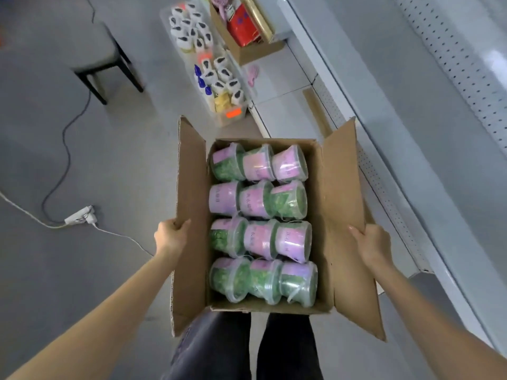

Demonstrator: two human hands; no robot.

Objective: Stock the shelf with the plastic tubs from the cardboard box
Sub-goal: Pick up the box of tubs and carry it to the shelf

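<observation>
An open cardboard box [327, 204] sits in front of me, above my legs, packed with several clear plastic tubs [262, 223] lying on their sides in rows. The tubs hold green material and carry pink labels. My left hand [171, 237] grips the outer edge of the box's left flap. My right hand [370, 244] grips the outer edge of the right flap. The white shelf unit [411, 111] with a pegboard back runs along the right side.
A clear bin of white bottles [208, 64] and a second cardboard box [244, 31] with red and gold items stand on the floor ahead. A pink comb [253, 74] lies on the low shelf. A dark stool [107, 64] and a power strip [81, 216] with cables are at the left.
</observation>
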